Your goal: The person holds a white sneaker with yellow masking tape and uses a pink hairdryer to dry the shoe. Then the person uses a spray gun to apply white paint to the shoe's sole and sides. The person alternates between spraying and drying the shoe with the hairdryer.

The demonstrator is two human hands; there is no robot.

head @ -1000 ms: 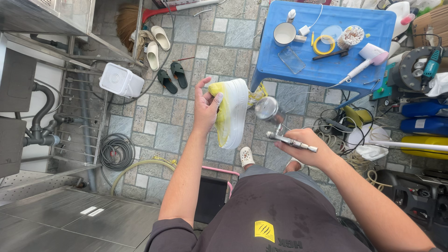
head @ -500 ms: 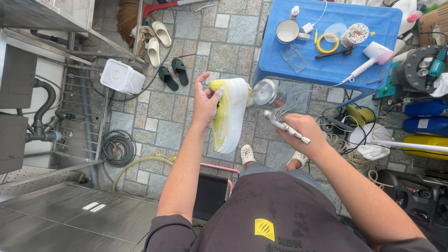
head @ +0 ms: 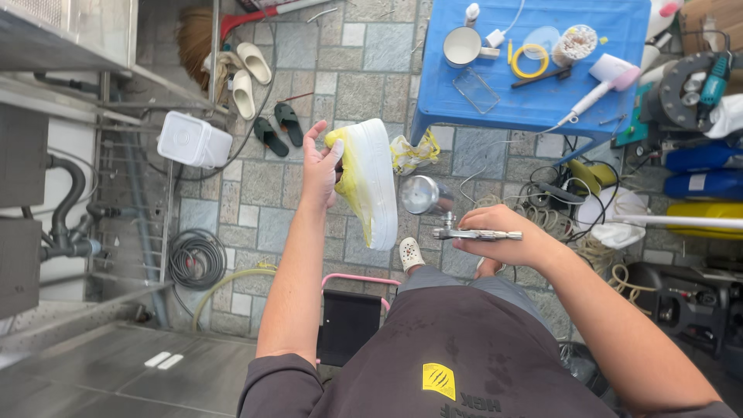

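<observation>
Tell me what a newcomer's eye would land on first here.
Probably the yellow-and-white shoe, held up sole outward in the left hand at centre frame. Just right of it, the right hand grips a metal airbrush with a shiny cup. Behind, at upper right, stands a bright blue table cluttered with tools.

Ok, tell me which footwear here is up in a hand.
The yellow-and-white sneaker, gripped by the left hand; the cream slippers and dark sandals lie on the floor.
</observation>
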